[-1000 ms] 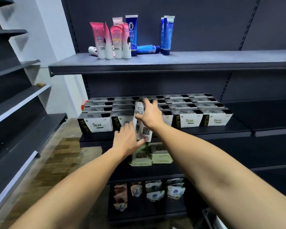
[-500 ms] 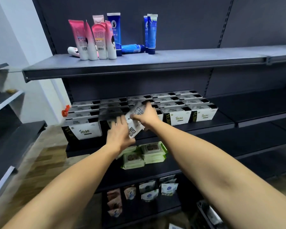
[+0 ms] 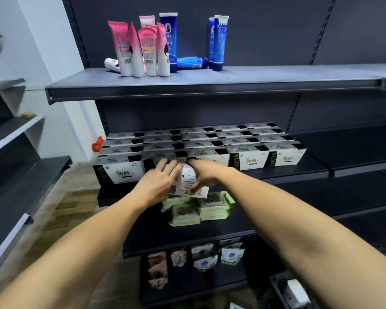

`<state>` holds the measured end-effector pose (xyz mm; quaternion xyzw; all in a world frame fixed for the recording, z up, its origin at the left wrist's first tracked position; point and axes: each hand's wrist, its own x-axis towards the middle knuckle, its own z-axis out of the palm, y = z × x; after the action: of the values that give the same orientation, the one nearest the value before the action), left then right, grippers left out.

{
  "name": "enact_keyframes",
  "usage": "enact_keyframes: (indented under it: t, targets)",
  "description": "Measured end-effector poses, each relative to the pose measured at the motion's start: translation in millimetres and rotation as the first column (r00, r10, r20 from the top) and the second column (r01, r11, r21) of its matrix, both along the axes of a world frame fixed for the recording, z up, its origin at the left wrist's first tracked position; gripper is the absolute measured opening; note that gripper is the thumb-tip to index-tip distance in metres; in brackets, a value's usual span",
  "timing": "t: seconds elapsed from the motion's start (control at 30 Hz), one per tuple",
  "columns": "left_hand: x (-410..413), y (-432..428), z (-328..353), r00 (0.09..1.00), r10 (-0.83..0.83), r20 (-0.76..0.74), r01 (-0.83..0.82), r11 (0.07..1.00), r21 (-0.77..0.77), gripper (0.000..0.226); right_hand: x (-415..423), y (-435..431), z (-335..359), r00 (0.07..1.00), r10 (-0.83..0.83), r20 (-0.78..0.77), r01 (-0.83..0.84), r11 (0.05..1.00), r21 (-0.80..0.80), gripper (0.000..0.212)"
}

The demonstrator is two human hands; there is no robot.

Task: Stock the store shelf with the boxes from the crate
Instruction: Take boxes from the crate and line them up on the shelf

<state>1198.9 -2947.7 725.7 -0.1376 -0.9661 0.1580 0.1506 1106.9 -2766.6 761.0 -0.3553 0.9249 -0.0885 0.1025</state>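
Observation:
Several white-and-black boxes (image 3: 247, 160) stand in rows on the dark middle shelf (image 3: 294, 172). One more white box (image 3: 188, 182), printed side towards me, is at the shelf's front edge between the rows. My left hand (image 3: 158, 184) lies against its left side with fingers spread over it. My right hand (image 3: 206, 175) grips it from the right, thumb on its lower face. A dark crate (image 3: 283, 291) with a white box in it shows at the bottom right.
Pink and blue tubes (image 3: 143, 47) stand on the top shelf (image 3: 276, 79). Green wipe packs (image 3: 196, 210) lie on the shelf below the boxes, small pouches (image 3: 201, 257) on the lowest one. Another dark shelving unit (image 3: 13, 170) runs along the left. The right shelf sections hold nothing.
Both hands have lowered the box from a raised tilt down to the shelf's front edge. The camera has shifted, so the shelves appear further right.

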Motion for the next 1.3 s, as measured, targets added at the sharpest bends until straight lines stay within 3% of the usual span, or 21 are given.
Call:
enact_keyframes:
  t: [0.13, 0.27, 0.33, 0.4, 0.47, 0.53, 0.6, 0.7, 0.83, 0.9, 0.97, 1.03, 1.1, 1.3]
  targets:
    - [-0.2, 3.9, -1.7, 0.998, 0.029, -0.048, -0.029, 1.000, 0.000, 0.099, -4.0, -3.5, -9.1, 0.999, -0.030, -0.018, 0.028, 0.997, -0.076, 0.085]
    - [-7.1, 15.1, 16.0, 0.985, 0.166, 0.051, -0.173, 0.970, 0.169, 0.088, -1.4, 2.0, -16.7, 0.925, 0.017, -0.378, -0.040, 0.998, -0.051, 0.068]
    - [-12.3, 18.8, 22.3, 0.970, 0.217, 0.112, -0.238, 0.943, 0.233, 0.076, -0.4, 2.9, -20.4, 0.882, 0.017, -0.471, -0.061, 0.995, -0.078, 0.067]
    - [-14.0, 19.5, 24.3, 0.967, 0.215, 0.140, -0.243, 0.942, 0.231, 0.059, -2.0, 3.9, -21.1, 0.903, 0.023, -0.430, -0.069, 0.993, -0.091, 0.075]
    - [-10.2, 16.6, 22.2, 0.981, 0.176, 0.082, -0.188, 0.969, 0.160, 0.052, -4.6, 6.4, -17.0, 0.960, 0.029, -0.280, -0.050, 0.997, -0.067, 0.089]
    - [-6.0, 11.8, 15.2, 0.994, 0.081, -0.078, -0.075, 0.994, 0.079, 0.049, -8.0, 9.3, -12.2, 0.994, 0.024, -0.105, -0.031, 0.998, -0.058, 0.106]
    - [-2.6, 7.2, 7.3, 0.951, -0.069, -0.300, 0.081, 0.996, 0.028, 0.034, -7.4, 10.9, -6.8, 0.999, 0.032, 0.000, -0.032, 0.997, -0.076, 0.118]
    - [0.9, 3.9, 1.1, 0.920, -0.145, -0.363, 0.158, 0.987, 0.007, 0.035, -3.7, 11.0, -7.2, 0.994, 0.014, -0.106, -0.017, 0.999, -0.027, 0.109]
    - [1.1, 8.5, 6.8, 0.995, 0.097, -0.024, -0.089, 0.966, 0.242, 0.097, 5.3, 13.2, -15.7, 0.858, 0.025, -0.514, -0.029, 1.000, 0.000, 0.101]
    - [-0.8, 11.8, 16.7, 0.982, 0.170, 0.084, -0.189, 0.916, 0.355, 0.110, 6.6, 16.0, -23.5, 0.763, 0.052, -0.645, -0.079, 0.997, -0.013, 0.101]
    - [-1.2, 13.9, 23.7, 0.977, 0.177, 0.116, -0.209, 0.903, 0.376, 0.107, 6.9, 17.5, -27.7, 0.714, 0.052, -0.698, -0.121, 0.991, -0.050, 0.103]
    - [1.1, 14.5, 24.9, 0.981, 0.166, 0.099, -0.191, 0.912, 0.364, 0.099, 10.0, 18.4, -24.1, 0.729, 0.065, -0.681, -0.118, 0.992, -0.032, 0.108]
    - [3.6, 13.1, 21.6, 0.988, 0.147, 0.047, -0.154, 0.925, 0.348, 0.096, 13.4, 17.6, -15.7, 0.814, 0.073, -0.576, -0.087, 0.996, 0.003, 0.111]
    - [11.1, 6.9, 9.7, 0.994, 0.017, -0.111, 0.004, 0.983, 0.182, 0.110, 14.0, 8.5, 6.4, 0.963, 0.070, -0.262, -0.083, 0.996, -0.039, 0.101]
